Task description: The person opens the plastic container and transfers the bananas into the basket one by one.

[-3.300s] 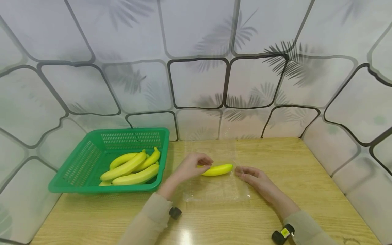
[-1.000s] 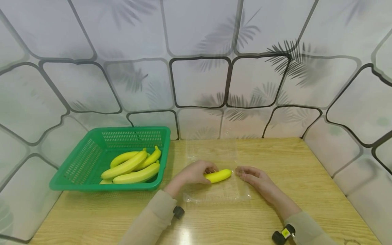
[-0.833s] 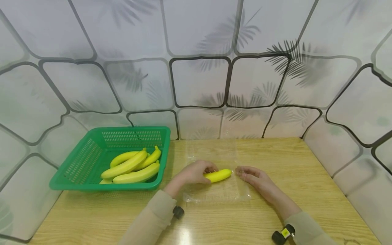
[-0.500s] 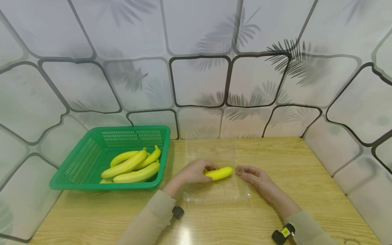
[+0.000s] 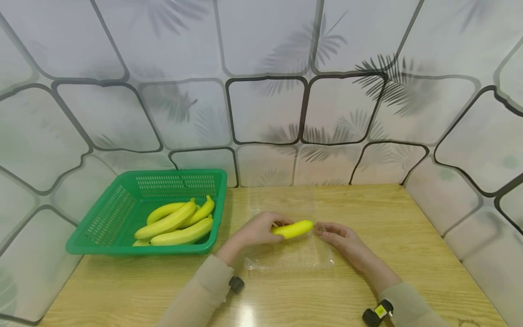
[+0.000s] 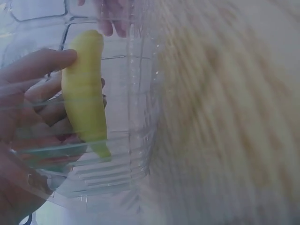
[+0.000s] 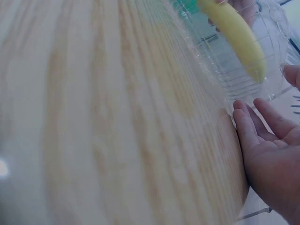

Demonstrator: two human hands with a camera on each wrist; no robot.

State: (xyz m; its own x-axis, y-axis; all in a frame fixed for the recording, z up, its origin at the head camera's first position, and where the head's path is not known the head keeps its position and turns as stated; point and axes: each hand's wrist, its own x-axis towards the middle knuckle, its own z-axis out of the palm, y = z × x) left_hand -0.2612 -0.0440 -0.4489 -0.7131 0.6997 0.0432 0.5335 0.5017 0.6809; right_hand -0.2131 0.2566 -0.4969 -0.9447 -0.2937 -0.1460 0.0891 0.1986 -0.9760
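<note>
My left hand [image 5: 261, 228] grips a yellow banana [image 5: 295, 230] by its left part, thumb on the near side. The banana is at a clear plastic box [image 5: 286, 263], its free end pointing right and slightly away. In the left wrist view, the banana [image 6: 84, 89] lies between thumb and fingers behind the box's ridged see-through wall. My right hand [image 5: 343, 240] is at the box's right side, its fingertips close to the banana's end. The right wrist view has these fingers [image 7: 248, 126] extended and the thumb apart; whether they touch the box is unclear.
To the left stands a green basket [image 5: 135, 251] with several bananas [image 5: 181, 235] piled in its right part. Everything rests on a wooden table [image 5: 294, 299]. A patterned wall [image 5: 265, 111] rises behind it and along both sides.
My left hand has settled its hold on the banana and moved it slightly right and away over the last second, bringing its end nearer the right fingertips. The right hand stays put.
</note>
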